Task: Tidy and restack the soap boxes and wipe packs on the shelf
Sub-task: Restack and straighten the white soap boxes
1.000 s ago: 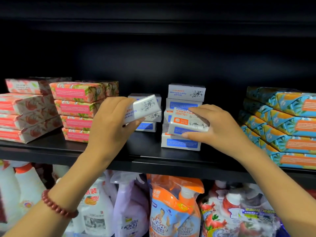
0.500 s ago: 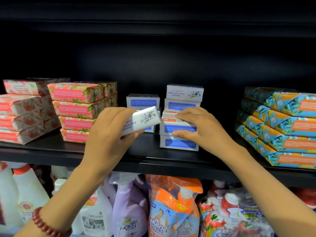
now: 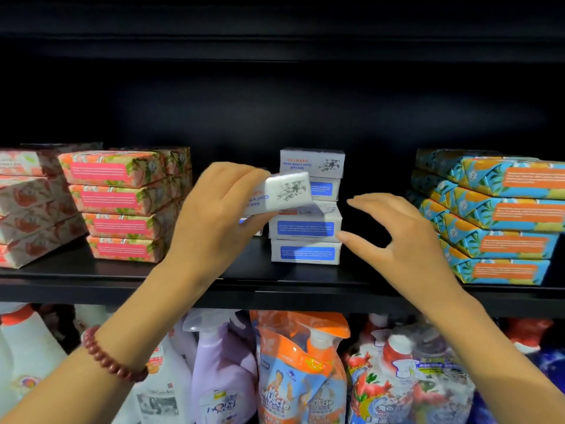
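— Where is the white soap box [image 3: 284,192]?
— In the middle of the frame. The left hand [image 3: 214,221] holds it, tilted, in front of the stack of soap boxes [image 3: 305,231].
— And the right hand [image 3: 406,240]?
— Its fingers are spread wide. It holds nothing, just right of the stack.

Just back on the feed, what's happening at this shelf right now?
A person is restacking goods on the black metal shelf. Their left grip holds a white rectangular cardboard soap box, tilted, in front of the stack of white-and-blue soap boxes. The right grip is open just right of that stack and holds nothing. Pink floral wrapped packs sit stacked to the left, and blue-and-orange wrapped packs to the right.
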Action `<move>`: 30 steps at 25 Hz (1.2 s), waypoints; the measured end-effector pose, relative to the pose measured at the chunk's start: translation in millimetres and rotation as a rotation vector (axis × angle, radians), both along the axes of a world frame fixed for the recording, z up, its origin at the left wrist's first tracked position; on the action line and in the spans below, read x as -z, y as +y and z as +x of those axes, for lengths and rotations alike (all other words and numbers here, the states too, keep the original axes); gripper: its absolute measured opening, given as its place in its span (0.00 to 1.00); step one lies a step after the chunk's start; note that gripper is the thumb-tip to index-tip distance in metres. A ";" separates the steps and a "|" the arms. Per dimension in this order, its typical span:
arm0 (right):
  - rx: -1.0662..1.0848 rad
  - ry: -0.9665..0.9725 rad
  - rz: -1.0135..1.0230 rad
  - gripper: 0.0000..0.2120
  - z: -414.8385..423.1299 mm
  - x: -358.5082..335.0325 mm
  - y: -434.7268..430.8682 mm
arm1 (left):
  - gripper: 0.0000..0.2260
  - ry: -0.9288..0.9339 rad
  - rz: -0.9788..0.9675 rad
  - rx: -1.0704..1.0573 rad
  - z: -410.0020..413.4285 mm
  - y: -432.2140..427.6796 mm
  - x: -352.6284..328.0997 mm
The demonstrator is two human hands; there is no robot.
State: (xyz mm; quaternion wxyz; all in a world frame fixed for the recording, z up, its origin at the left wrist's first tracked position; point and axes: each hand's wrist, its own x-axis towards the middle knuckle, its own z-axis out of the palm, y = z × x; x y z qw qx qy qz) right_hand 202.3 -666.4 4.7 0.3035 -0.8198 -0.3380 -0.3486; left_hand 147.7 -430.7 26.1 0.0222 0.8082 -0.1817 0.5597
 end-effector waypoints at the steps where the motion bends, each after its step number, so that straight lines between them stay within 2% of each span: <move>1: -0.002 0.037 -0.011 0.23 -3.9 3.2 -8.2 | 0.17 0.010 0.031 0.011 5.9 -6.0 -1.2; 7: -0.004 0.228 -0.126 0.18 -14.8 31.5 -22.4 | 0.21 0.124 0.063 0.089 32.1 -32.5 3.1; 10: 0.029 0.252 -0.137 0.23 -16.4 39.5 -23.4 | 0.22 0.167 0.036 0.143 34.3 -35.4 10.0; 13: 0.033 0.251 -0.162 0.31 -17.7 41.4 -25.0 | 0.18 0.169 -0.006 0.162 38.0 -35.8 10.9; 20: 0.054 0.214 -0.201 0.30 -21.3 45.5 -27.6 | 0.16 0.339 -0.176 0.220 42.6 -36.4 4.8; 23: 0.040 0.213 -0.192 0.27 -23.1 43.5 -27.1 | 0.18 0.337 -0.197 0.180 35.6 -32.8 7.1; 25: -0.012 0.201 -0.112 0.24 -25.6 39.4 -23.5 | 0.19 0.291 -0.243 0.147 27.3 -26.0 11.5; 30: -0.112 -0.004 0.061 0.13 -34.3 15.2 10.2 | 0.19 0.311 -0.354 0.041 -3.6 3.4 34.6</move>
